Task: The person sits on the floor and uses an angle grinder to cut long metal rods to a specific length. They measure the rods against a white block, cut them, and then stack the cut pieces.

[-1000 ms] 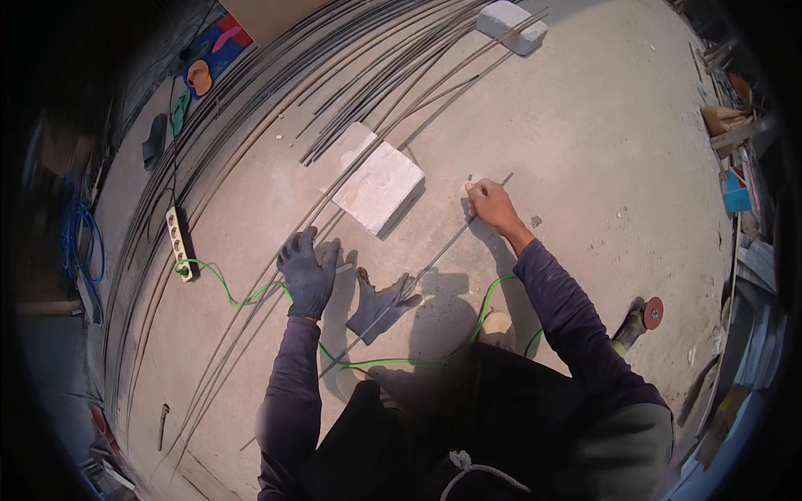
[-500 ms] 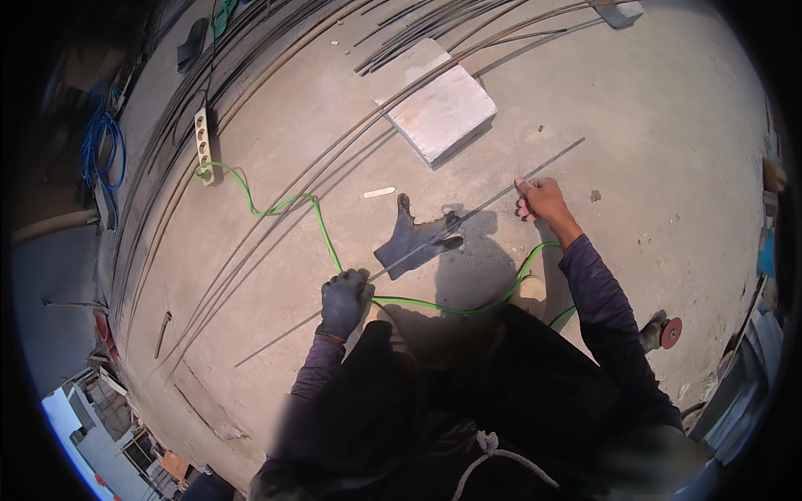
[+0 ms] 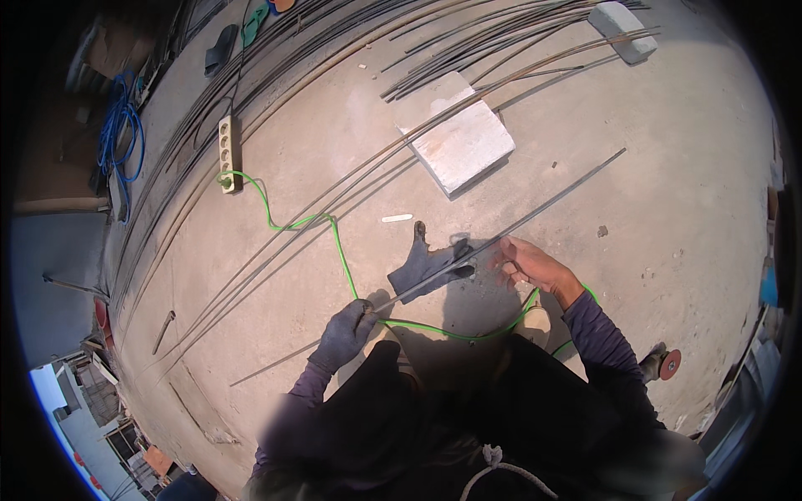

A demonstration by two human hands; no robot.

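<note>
Head view, looking down over dark sleeves. Nearest, left hand (image 3: 347,330), gloved in grey, fist closed round a thin steel rod (image 3: 551,194) partway along its length, with a tail of the rod running on past the fist toward the lower left. Just to the right, right hand (image 3: 528,265), bare, fingers curled against the same rod further up; touching it for certain, but cannot tell whether fully closed round it. Rod itself slanting up and right across the concrete floor (image 3: 685,209), far end out beyond the right hand.

Judged as the step in hand: handling one rod, picked out from the rest, with both hands on it.

Under the rod, between the hands, a loose dark glove (image 3: 422,265) flat on the floor (apparently the bare hand's missing mate). Green cable (image 3: 294,222) looping beneath the rod and round the feet, leading off to a power strip (image 3: 225,150). Small grinder with a red disc (image 3: 666,364) well apart at lower right.

Next move, as a judgement, calling for a firm grip at both points, a watch on the long free end, and care to keep clear of the cable.

Further out, a pale block (image 3: 458,144); beyond it, long bundles of rods (image 3: 276,88) and a second block (image 3: 622,20).
</note>
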